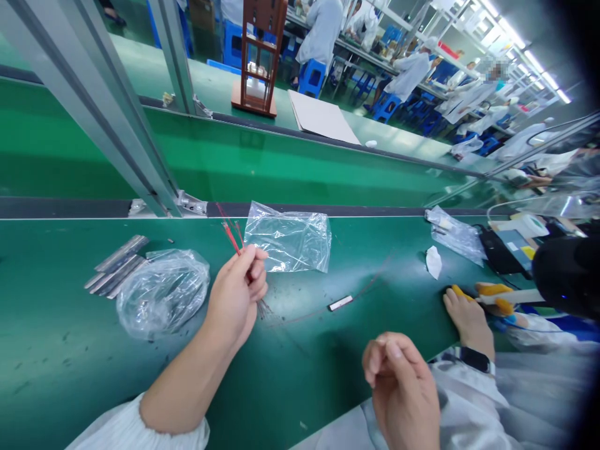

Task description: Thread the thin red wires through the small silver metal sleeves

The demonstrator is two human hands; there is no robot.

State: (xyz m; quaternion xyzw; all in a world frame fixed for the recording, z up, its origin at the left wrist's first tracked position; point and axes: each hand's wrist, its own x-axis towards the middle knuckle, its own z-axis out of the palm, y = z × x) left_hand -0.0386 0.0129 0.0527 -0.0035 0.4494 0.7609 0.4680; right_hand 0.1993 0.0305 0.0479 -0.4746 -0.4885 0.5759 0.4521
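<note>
My left hand [239, 294] is closed round a bundle of thin red wires [230, 236]; their ends stick out above the fingers and dark ends hang out below. Just behind that hand lies a flat clear plastic bag [293, 240]. My right hand [398, 381] is raised near the front of the bench, its fingers curled and the thumb against the index finger. What it pinches, if anything, is hidden. Between the hands a small white-and-black strip [340, 304] lies on the green bench top, with a thin wire trailing from it.
At left are several grey metal strips [117, 265] and a crumpled plastic bag [164, 294]. A metal post [117, 106] rises behind them. At right, a co-worker's hand [469, 319] rests near a yellow-and-white tool [506, 299]. A white scrap [434, 262] and another bag [457, 234] lie beyond.
</note>
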